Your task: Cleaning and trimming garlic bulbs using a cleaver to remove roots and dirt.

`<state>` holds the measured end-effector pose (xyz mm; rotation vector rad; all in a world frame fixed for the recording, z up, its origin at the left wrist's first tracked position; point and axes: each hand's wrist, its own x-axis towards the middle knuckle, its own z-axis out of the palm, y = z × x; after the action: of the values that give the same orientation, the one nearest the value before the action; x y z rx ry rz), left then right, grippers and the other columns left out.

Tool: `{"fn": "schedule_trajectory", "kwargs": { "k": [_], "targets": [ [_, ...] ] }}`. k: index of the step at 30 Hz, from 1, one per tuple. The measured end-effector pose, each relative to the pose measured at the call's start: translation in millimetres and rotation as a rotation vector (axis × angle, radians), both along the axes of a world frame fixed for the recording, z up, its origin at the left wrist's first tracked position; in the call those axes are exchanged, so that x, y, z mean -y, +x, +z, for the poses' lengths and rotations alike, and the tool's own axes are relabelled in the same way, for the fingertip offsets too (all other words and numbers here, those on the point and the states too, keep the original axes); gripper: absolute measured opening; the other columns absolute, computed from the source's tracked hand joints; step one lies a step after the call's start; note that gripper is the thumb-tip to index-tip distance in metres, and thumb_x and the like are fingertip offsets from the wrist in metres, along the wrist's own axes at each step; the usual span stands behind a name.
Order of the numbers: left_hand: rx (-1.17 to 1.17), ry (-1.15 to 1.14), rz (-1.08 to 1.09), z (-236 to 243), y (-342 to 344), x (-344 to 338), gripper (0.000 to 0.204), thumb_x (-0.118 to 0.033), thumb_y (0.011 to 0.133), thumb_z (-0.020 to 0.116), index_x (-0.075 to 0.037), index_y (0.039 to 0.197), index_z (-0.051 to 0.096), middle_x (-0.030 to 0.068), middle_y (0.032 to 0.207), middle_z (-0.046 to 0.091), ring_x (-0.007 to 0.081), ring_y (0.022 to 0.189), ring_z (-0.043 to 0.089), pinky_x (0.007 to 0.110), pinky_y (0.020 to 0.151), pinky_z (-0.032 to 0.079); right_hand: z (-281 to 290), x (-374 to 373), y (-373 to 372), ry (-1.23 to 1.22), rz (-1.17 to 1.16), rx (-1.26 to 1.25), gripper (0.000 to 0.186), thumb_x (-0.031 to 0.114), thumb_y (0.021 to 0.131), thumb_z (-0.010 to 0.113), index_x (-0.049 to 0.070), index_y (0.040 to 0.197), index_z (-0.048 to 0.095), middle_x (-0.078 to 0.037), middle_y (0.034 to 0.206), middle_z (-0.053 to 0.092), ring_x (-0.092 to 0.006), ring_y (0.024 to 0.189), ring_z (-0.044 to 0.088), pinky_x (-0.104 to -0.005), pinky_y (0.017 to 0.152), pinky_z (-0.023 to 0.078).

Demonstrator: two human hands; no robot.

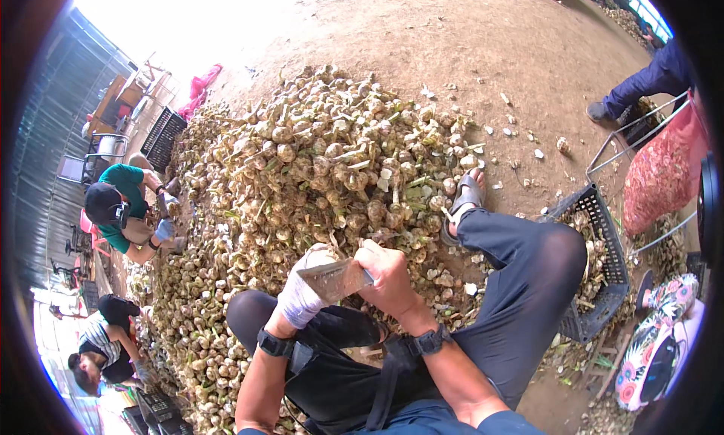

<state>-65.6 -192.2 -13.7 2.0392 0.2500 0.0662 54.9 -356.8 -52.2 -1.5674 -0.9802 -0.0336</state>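
Observation:
My left hand [300,298], in a pale glove, is closed around a garlic bulb [320,254], mostly hidden by the fingers and the blade. Bare-skinned, my right hand [388,278] grips a knife with a wide, flat, dirty blade [330,280]. The blade reaches leftward across the front of my left hand. Both hands are close together above my lap, at the near side of a large heap of garlic [324,163] with stalks on. Whether the edge touches the bulb is hidden.
A black plastic crate [617,273] holding garlic stands right of my knee. Beyond it are a red mesh sack [658,175] in a metal frame and a person in floral sleeves [656,344]. Two people [124,209] sit along the heap's left side. An upright crate [162,139] stands behind them.

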Motion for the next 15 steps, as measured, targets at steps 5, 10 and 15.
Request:
{"fn": "schedule_trajectory", "kwargs": {
  "k": [5, 10, 15],
  "targets": [
    [0.084, -0.129, -0.001, -19.5, -4.4, -1.1, 0.065, -0.009, 0.071, 0.083, -0.004, 0.129, 0.055, 0.0067, 0.119, 0.061, 0.0181, 0.109, 0.057, 0.033, 0.098, 0.046, -6.7, 4.9, 2.6, -0.057, -0.051, 0.115, 0.025, 0.025, 0.070, 0.068, 0.004, 0.081, 0.058, -0.016, 0.084, 0.058, -0.0362, 0.066, 0.059, -0.0441, 0.059, 0.048],
    [-0.020, 0.269, -0.271, -8.7, 6.0, -9.5, 0.058, -0.011, 0.077, 0.080, -0.003, 0.129, 0.056, 0.0095, 0.124, 0.060, 0.0240, 0.115, 0.057, 0.034, 0.101, 0.045, -19.5, 7.4, 6.1, -0.062, -0.055, 0.138, 0.022, 0.021, 0.070, 0.070, 0.005, 0.082, 0.060, -0.014, 0.081, 0.061, -0.0332, 0.065, 0.063, -0.0419, 0.057, 0.050],
    [-0.068, 0.040, -0.143, 0.7, 5.2, 3.9, 0.050, -0.017, 0.080, 0.074, -0.002, 0.125, 0.059, 0.0123, 0.123, 0.063, 0.0291, 0.113, 0.059, 0.037, 0.100, 0.046, -83.8, 2.7, 9.3, -0.295, -0.322, -0.085, 0.013, 0.015, 0.080, 0.071, 0.005, 0.076, 0.063, -0.013, 0.074, 0.067, -0.0279, 0.061, 0.066, -0.0373, 0.055, 0.052]
  ]
}}
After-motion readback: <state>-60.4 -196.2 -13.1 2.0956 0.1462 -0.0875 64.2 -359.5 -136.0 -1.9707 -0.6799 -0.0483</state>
